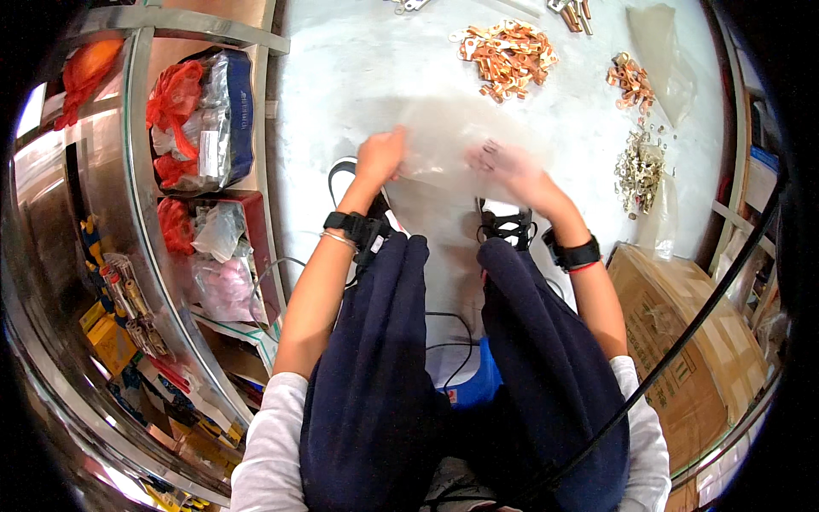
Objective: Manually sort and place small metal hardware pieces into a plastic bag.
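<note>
A clear plastic bag (435, 141) is stretched out over the floor in front of my knees. My left hand (382, 157) is closed on its left edge, with the fingers pinched together. At the bag's right side is my right hand (516, 177), smeared by motion, so its fingers are hard to read. Small dark marks or pieces show by its fingertips, too blurred to name. Beyond the bag lies a heap of copper cable lugs (509, 60). Farther right, a smaller pile of copper lugs (631, 83) lies above a scatter of small silvery metal pieces (640, 171).
Empty-looking plastic bags (664, 64) lie at the far right. A large cardboard box (682, 341) stands right of my legs. To the left is a metal shelf (260, 171) with a blue box (241, 119) and a red box (256, 247) of bagged goods. A black cable (682, 337) crosses on the right.
</note>
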Demonstrator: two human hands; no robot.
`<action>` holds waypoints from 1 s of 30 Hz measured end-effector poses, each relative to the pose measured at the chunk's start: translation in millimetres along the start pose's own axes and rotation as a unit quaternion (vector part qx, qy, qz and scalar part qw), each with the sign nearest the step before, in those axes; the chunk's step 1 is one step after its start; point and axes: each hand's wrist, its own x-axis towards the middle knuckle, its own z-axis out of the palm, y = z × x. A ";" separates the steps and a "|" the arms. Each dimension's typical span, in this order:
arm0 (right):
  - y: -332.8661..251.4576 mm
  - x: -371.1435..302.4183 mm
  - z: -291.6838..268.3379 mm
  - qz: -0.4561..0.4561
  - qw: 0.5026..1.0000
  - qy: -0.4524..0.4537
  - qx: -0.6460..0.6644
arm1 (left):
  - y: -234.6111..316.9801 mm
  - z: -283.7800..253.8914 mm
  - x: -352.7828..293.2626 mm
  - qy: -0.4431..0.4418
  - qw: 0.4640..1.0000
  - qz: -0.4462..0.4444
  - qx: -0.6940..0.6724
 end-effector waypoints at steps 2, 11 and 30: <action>-5.6 6.0 -27.0 0.080 0.993 0.085 -0.016 | -3.9 -7.5 -2.1 0.066 0.994 -0.052 -0.076; -12.5 55.6 -61.5 0.044 0.873 0.294 -0.386 | -12.8 -7.0 -2.5 0.090 0.993 -0.004 0.075; -0.2 77.3 -41.2 0.044 0.874 0.214 -0.435 | -33.5 -2.8 3.4 0.068 0.990 0.039 0.121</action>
